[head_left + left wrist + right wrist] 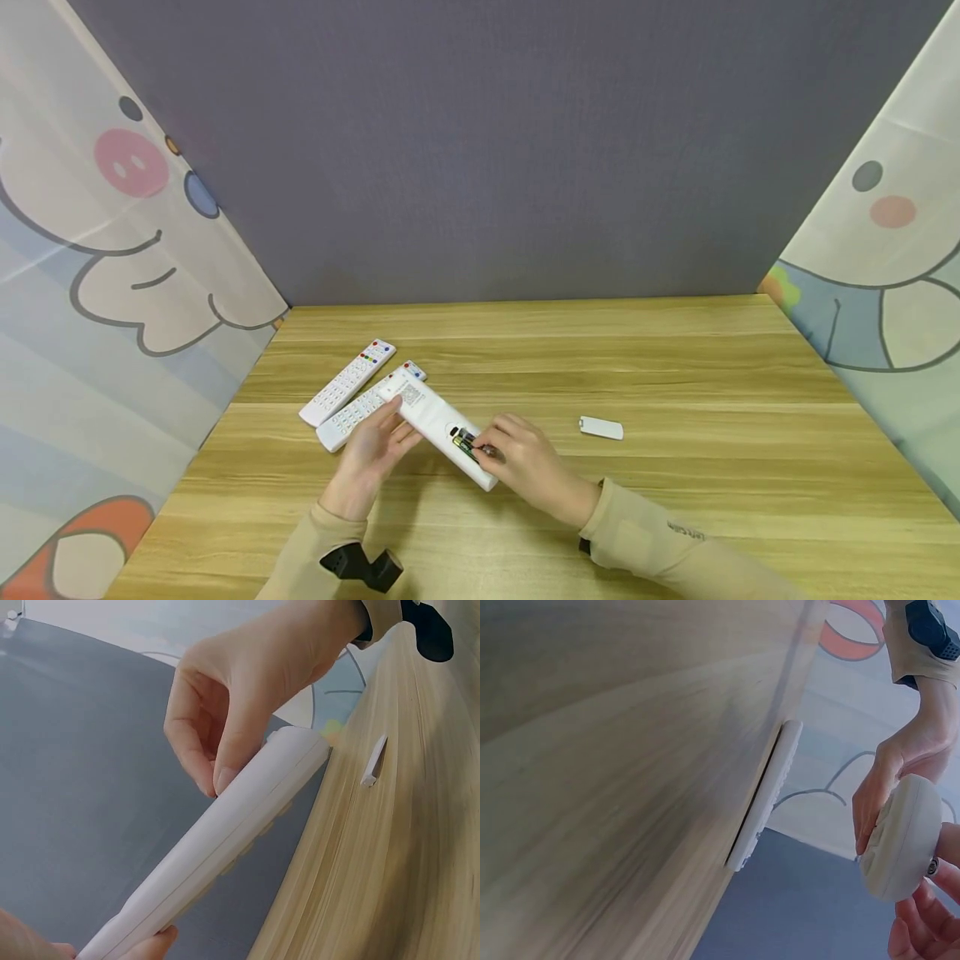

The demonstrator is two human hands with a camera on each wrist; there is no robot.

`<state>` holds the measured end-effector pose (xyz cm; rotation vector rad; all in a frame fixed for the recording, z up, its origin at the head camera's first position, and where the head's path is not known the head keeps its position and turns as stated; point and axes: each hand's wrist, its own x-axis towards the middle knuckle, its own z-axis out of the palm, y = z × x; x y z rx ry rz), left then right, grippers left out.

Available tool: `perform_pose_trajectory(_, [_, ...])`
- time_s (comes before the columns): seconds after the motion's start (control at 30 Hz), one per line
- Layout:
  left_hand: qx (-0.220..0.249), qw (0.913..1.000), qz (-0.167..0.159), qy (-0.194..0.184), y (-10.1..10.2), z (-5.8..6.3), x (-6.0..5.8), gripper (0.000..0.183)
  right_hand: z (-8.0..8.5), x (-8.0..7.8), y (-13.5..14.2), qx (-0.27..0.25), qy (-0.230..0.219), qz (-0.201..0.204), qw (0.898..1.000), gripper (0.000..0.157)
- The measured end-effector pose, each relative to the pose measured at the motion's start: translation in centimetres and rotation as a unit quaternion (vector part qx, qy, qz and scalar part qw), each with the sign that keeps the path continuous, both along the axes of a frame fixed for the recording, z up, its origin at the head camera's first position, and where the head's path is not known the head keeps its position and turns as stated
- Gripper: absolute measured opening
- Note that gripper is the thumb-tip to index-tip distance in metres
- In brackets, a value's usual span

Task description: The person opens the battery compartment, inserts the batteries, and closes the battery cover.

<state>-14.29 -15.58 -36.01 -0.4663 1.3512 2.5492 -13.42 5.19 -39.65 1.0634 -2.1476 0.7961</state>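
My left hand (369, 461) holds a white remote control (433, 414) by one end, tilted above the table with its back up. The battery compartment near its other end is uncovered, and a green-and-gold battery (462, 444) shows inside. Over that compartment, my right hand (534, 468) pinches a battery (933, 866) between thumb and fingers; mostly its round end shows in the right wrist view. The fingertips hide part of the compartment. From the side, in the left wrist view, the remote's raised buttons face down.
A small white battery cover (601, 427) lies to the right on the wooden table (675, 358). Two more white remotes lie button side up at the left, one farther back (347, 383) and one (352, 419) partly behind the held remote. A grey panel (510, 167) stands behind the table.
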Motion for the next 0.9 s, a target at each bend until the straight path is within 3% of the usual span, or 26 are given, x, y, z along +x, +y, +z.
perform_pose_trajectory(0.17, [-0.002, 1.0000, -0.001, 0.003, 0.0, -0.1, 0.0, 0.024, -0.1, 0.0, 0.2, -0.019, -0.041, 0.016, 0.999, 0.015])
perform_pose_trajectory(0.3, [0.000, 1.0000, 0.002, 0.003, -0.1, -0.1, 0.0, 0.023, 0.1, 0.2, 0.8, -0.058, -0.151, 0.025, 0.987, 0.014])
perform_pose_trajectory(0.4, [0.004, 1.0000, 0.004, 0.003, -0.1, 0.0, 0.1, 0.023, 0.5, 0.3, 1.4, -0.089, -0.261, 0.027, 0.961, 0.014])
perform_pose_trajectory(0.57, [0.007, 1.0000, 0.000, 0.006, -0.1, 0.1, 0.0, 0.020, 0.5, -0.1, 2.5, -0.113, -0.408, 0.059, 0.904, 0.025])
perform_pose_trajectory(0.7, [0.007, 1.0000, -0.003, 0.005, 0.0, 0.2, 0.0, 0.021, 0.3, -0.3, 3.1, -0.111, -0.484, 0.079, 0.864, 0.036])
perform_pose_trajectory(0.9, [0.005, 1.0000, 0.000, 0.003, 0.2, 0.2, 0.1, 0.025, 0.2, -0.3, 3.4, -0.125, -0.561, 0.115, 0.810, 0.045])
